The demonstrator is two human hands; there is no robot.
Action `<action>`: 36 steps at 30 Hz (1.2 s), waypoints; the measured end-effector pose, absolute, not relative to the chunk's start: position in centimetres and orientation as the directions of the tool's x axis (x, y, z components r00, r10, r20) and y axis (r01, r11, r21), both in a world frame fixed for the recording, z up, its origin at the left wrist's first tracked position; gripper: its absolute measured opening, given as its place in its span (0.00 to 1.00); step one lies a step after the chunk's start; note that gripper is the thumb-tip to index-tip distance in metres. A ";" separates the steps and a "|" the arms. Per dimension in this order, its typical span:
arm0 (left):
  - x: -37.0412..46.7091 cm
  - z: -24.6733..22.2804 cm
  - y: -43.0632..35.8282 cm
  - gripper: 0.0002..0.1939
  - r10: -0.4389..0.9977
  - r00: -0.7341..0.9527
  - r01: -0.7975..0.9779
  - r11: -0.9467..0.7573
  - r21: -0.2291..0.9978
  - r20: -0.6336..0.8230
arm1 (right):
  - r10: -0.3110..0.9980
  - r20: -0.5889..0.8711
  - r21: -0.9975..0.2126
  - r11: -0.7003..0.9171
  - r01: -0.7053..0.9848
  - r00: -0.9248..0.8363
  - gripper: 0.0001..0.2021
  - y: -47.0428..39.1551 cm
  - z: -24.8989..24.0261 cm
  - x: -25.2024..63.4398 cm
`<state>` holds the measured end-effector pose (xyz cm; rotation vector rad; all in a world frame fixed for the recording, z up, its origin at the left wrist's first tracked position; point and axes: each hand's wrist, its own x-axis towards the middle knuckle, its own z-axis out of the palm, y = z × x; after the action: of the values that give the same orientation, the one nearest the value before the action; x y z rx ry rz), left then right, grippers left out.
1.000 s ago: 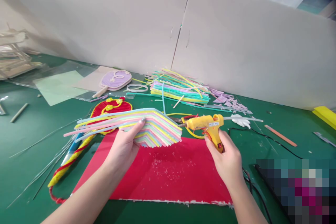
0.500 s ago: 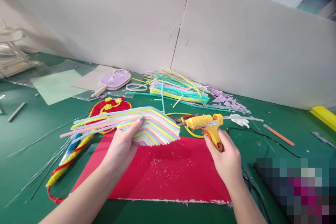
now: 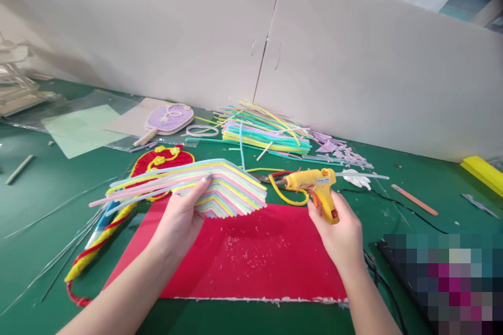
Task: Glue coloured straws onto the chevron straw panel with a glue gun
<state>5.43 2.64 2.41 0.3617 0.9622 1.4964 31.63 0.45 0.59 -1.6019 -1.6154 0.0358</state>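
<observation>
Just the 1 view here, the head cam. Your left hand [image 3: 183,217] has the bent bundle of pastel strips [image 3: 236,191] pinched, thumb on top, other fingers mostly hidden, up above the red sheet [image 3: 251,267]. Your right hand [image 3: 341,227] is wrapped round the handle of the yellow glue gun [image 3: 308,180], nozzle pointing toward the bundle's cut end with a gap between the 2. Can't tell if you're squeezing the trigger, and I don't see a fresh bead.

Looks to me like you're mid-gluing, joining strips side by side into a chevron. I'd say the next move calls for keeping the bundle steady, getting a thin line along 1 edge, then pressing on another strip, maybe from the loose pile [image 3: 267,136] at the back.
</observation>
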 end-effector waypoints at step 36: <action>6.5 1.0 1.6 0.14 0.922 0.117 -0.485 0.377 0.789 -0.368 | 0.954 -0.070 -0.914 0.056 0.401 -0.293 0.10 -0.6 1.2 29.4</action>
<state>6.53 1.56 1.03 0.5549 0.9752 1.1105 29.36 -0.60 1.24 -1.3589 -1.7526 1.2143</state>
